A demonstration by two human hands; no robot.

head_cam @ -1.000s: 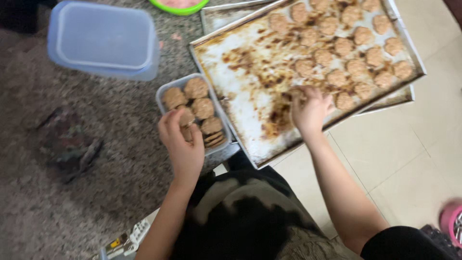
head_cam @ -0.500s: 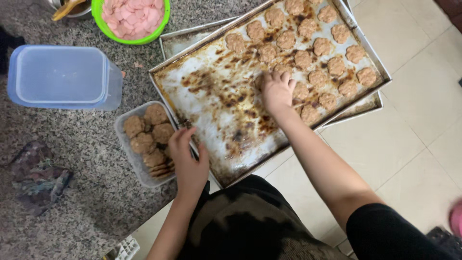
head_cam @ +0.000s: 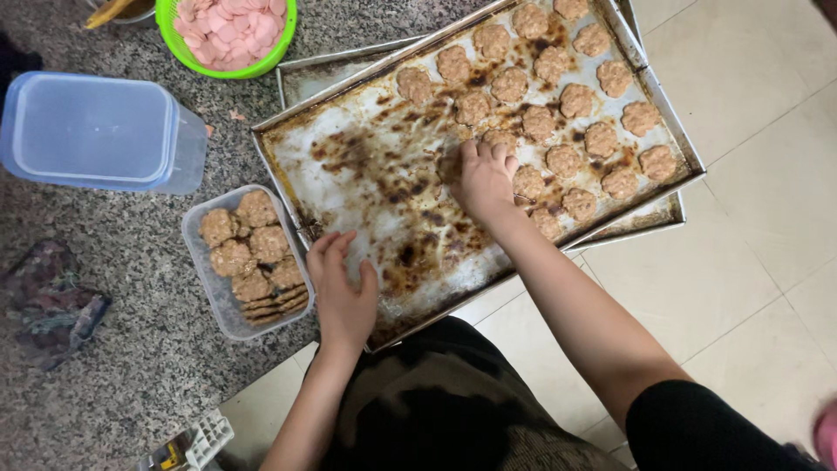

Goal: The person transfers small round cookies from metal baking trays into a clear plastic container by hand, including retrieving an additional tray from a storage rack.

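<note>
Having left the container (head_cam: 247,258), left hand (head_cam: 343,290) now on tray (head_cam: 366,174).

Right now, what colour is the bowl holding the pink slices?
Bright green bowl, clearest in the head view, top left.

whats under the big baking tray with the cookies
A second metal tray lies under the baking tray; its edges stick out at the upper left and lower right. Its middle is covered, so anything on it cannot be seen.

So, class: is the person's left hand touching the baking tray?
Touching. The head view shows the left hand lying flat on the baking tray at its near corner, fingers spread on the metal with no gap.
</note>
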